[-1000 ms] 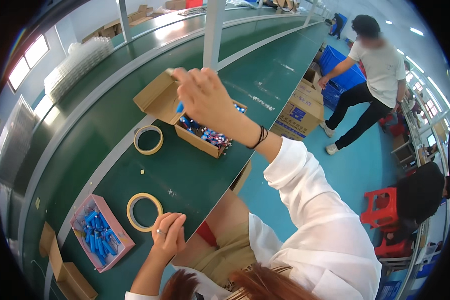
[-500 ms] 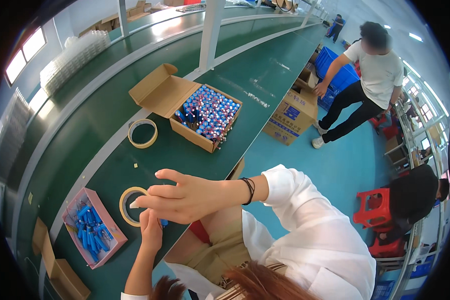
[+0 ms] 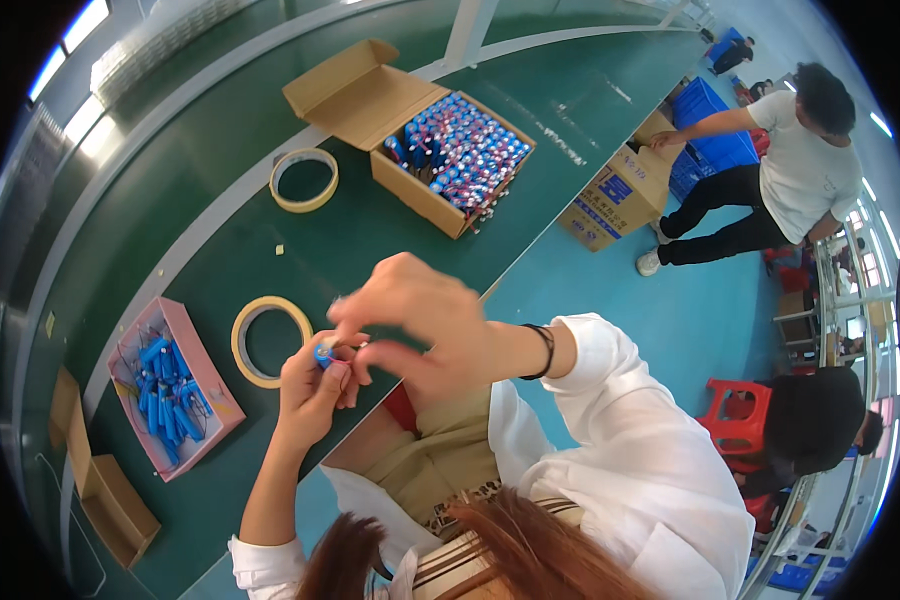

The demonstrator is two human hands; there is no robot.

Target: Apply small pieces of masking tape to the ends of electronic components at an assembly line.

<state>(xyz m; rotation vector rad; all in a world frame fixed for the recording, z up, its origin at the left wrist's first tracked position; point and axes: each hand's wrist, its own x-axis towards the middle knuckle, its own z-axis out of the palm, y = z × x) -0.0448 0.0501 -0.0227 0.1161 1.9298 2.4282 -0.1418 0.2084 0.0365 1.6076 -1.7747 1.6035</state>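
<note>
My left hand is closed around a blue cylindrical battery cell with thin wires, held upright near the table's front edge. A small pale yellowish patch shows on the cell's top end. Just above and to the right is my right hand, smeared by motion, its thumb and fingers apart with nothing visible between them. Its fingertips are close to the cell. Beside my left hand a roll of cream masking tape lies flat on the green table.
At left stands a pink box of loose blue cells. Farther back, an open cardboard box is packed with cells, beside another tape roll. An opened small carton lies far left. A person stands beyond a large carton.
The view has shifted. My right hand has moved right, off the front of my left hand, and its fingers have swung up. The cell in my left hand now shows more clearly.
</note>
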